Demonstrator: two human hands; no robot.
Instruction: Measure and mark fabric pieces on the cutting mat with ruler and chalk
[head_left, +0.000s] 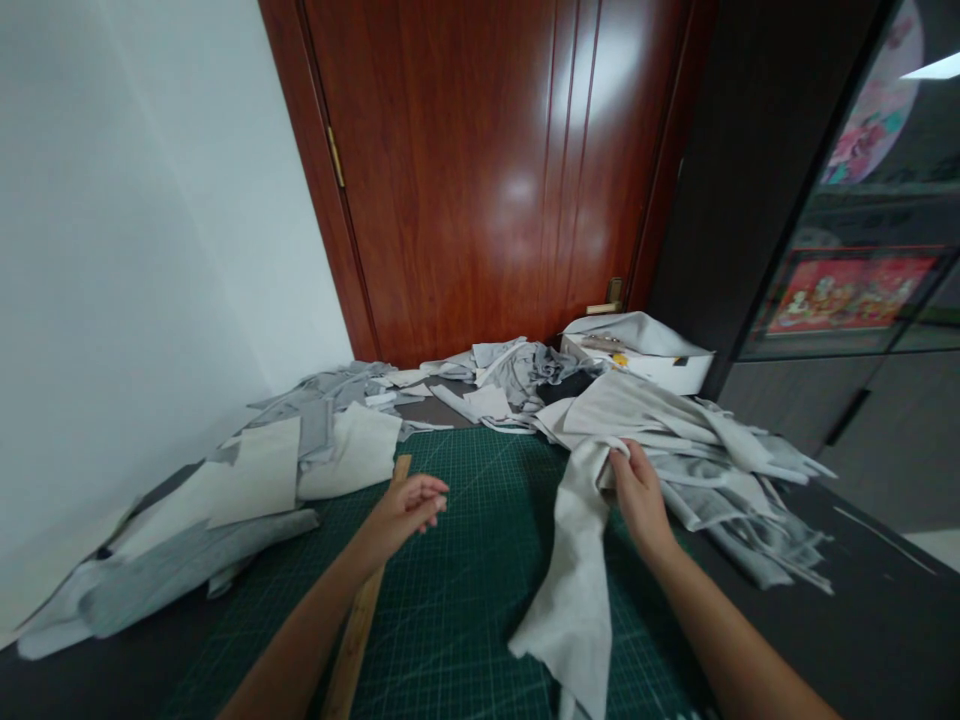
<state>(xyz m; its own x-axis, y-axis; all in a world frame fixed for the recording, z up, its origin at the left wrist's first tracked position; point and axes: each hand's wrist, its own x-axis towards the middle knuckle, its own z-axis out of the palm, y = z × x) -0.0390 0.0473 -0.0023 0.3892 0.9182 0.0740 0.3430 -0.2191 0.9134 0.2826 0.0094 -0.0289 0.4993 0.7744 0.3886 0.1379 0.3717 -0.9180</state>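
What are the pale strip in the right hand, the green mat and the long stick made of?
Strip: probably cloth, matte off-white; it droops and creases.
Mat: likely plastic or rubber, dull and flat, with a fine grid.
Stick: perhaps wood or bamboo, going by its tan, streaky surface; I can't be sure.

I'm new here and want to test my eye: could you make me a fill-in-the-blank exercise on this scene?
1. A pale cloth strip hangs from the person's ____ hand.
2. The gridded mat is dark ____.
3. The wooden slat lies nearer the person's ____ hand.

Missing words: right; green; left.
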